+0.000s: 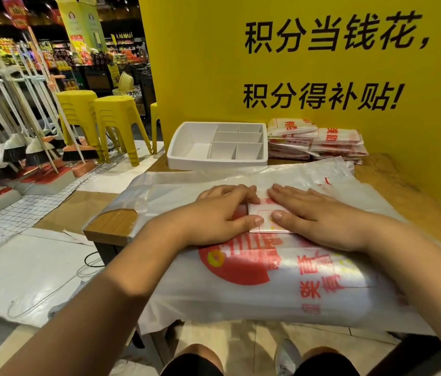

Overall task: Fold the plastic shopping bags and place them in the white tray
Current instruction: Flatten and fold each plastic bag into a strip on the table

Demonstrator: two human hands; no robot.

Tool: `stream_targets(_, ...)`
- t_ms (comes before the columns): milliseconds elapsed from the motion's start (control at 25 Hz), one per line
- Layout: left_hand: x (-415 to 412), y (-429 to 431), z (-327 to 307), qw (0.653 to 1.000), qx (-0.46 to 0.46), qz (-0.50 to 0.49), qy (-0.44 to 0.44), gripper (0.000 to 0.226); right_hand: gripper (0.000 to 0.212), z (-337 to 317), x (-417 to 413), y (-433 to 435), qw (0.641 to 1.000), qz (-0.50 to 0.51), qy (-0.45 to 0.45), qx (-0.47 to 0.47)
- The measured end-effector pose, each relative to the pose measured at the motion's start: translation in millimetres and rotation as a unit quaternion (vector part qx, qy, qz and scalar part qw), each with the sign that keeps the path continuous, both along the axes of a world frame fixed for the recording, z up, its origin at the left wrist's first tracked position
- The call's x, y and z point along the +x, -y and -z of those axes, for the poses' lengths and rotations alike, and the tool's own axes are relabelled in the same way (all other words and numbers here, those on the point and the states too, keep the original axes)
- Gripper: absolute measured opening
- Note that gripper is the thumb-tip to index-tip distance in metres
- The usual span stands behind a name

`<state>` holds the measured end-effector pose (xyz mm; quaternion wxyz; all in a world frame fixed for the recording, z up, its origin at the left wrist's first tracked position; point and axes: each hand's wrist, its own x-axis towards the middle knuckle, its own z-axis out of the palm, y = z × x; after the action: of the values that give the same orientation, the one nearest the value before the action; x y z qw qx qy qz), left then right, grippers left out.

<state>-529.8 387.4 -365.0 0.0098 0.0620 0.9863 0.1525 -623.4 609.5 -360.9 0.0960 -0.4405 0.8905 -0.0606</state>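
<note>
On table [113, 222], left hand [222, 213], right hand [314, 213] half-hide folded bag [266, 227].

Far edge of worktop [393, 180]: we log the white tray [214, 161] toward the far left corner, open from above. Just beside it on the right, a stack of folded bags [322, 143] fills the far right corner. The yellow wall [214, 77] closes off the far edge and the right side. Between the tray and the left hand [222, 210] and right hand [314, 213], we see only flat spread-out bags [268, 289], nothing upright. The left edge opens to the aisle, and the yellow stools [116, 118] stand well beyond it.
</note>
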Motion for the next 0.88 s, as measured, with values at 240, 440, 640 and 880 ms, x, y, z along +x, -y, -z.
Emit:
stream_targets(240,1,-2,-6,0.999,-0.018,0.0,0.031,0.058,0.076,10,2,-5,0.999,0.002,-0.032,-0.019)
stream_targets(440,9,-25,-12,0.985,-0.084,-0.022,-0.149,0.042,0.067,15,-1,-9,0.974,0.04,-0.105,-0.198)
stream_targets(640,6,-36,-4,0.99,-0.007,-0.048,-0.13,0.033,0.023,8,11,-14,0.947,0.003,-0.038,-0.32)
stream_targets(880,2,-30,4,0.995,0.029,-0.033,-0.093,0.047,0.055,16,2,-10,0.978,-0.009,-0.067,-0.196)
